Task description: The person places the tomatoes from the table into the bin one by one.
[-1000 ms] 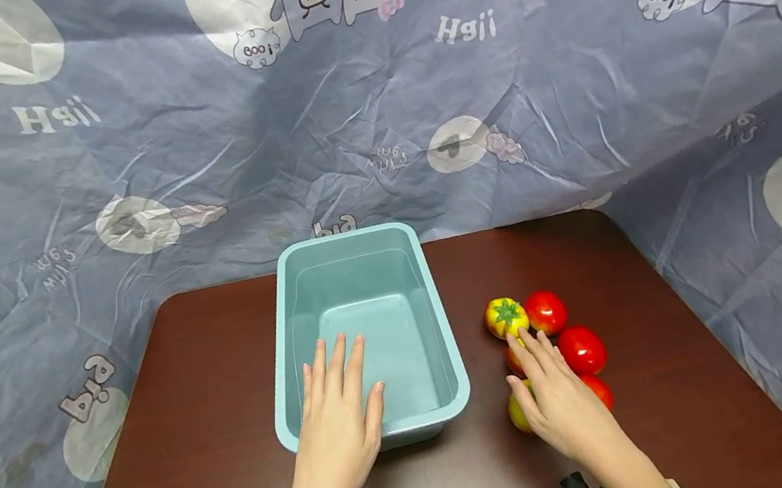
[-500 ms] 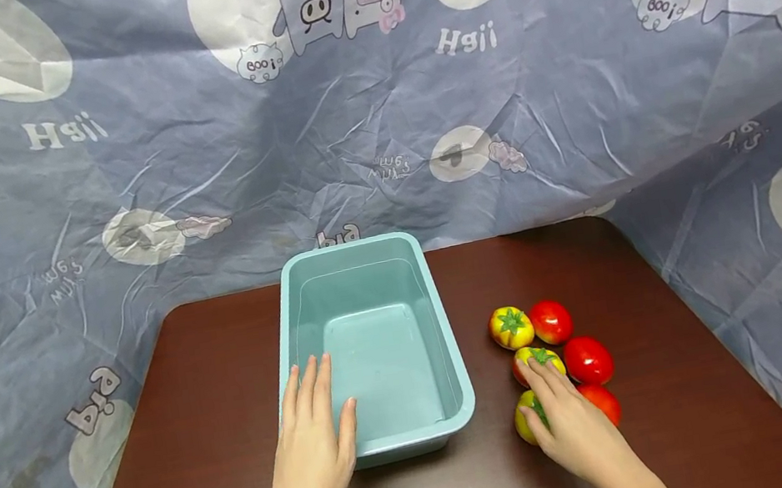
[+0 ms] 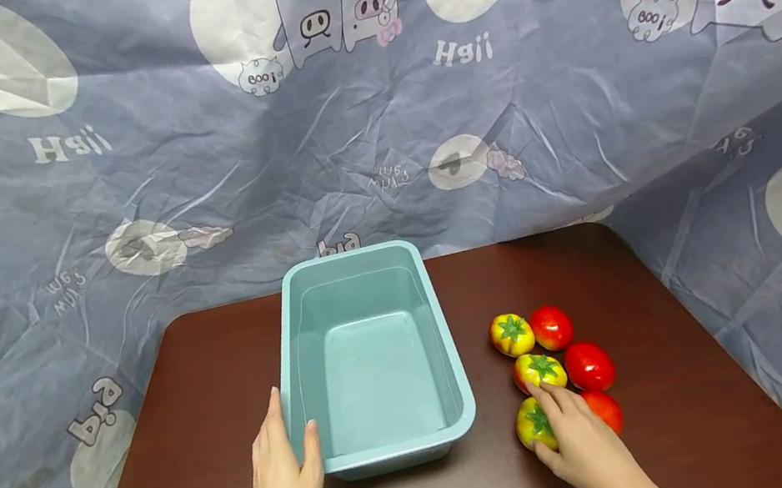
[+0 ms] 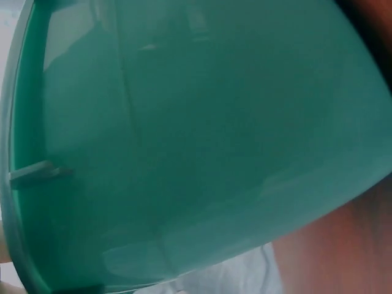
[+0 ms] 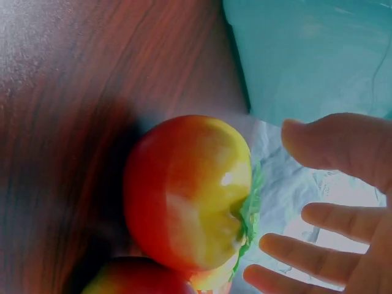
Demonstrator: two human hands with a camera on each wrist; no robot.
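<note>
A light teal plastic basin (image 3: 380, 372) stands at the middle of the table in the head view. My left hand (image 3: 281, 471) is at its near left corner, fingers fairly straight along the outer left side and thumb by the near rim. The basin's wall (image 4: 214, 141) fills most of the left wrist view. On the right, my right hand (image 3: 579, 435) hovers over the nearest yellow-green tomato (image 3: 534, 425) with spread, slightly bent fingers. In the right wrist view, a gap shows between its fingertips (image 5: 272, 243) and a red-and-yellow tomato (image 5: 190, 193) with green leaves.
Behind the right hand lie another yellow tomato (image 3: 542, 371), a leafy yellow one (image 3: 511, 334) and red tomatoes (image 3: 590, 366), grouped close together. The dark brown table (image 3: 205, 373) backs onto a patterned blue-grey cloth (image 3: 344, 133).
My left hand has moved left and back from over the basin to its near left corner. My right hand has lowered toward the nearest tomato, its fingers bending. The head view has tilted slightly.
</note>
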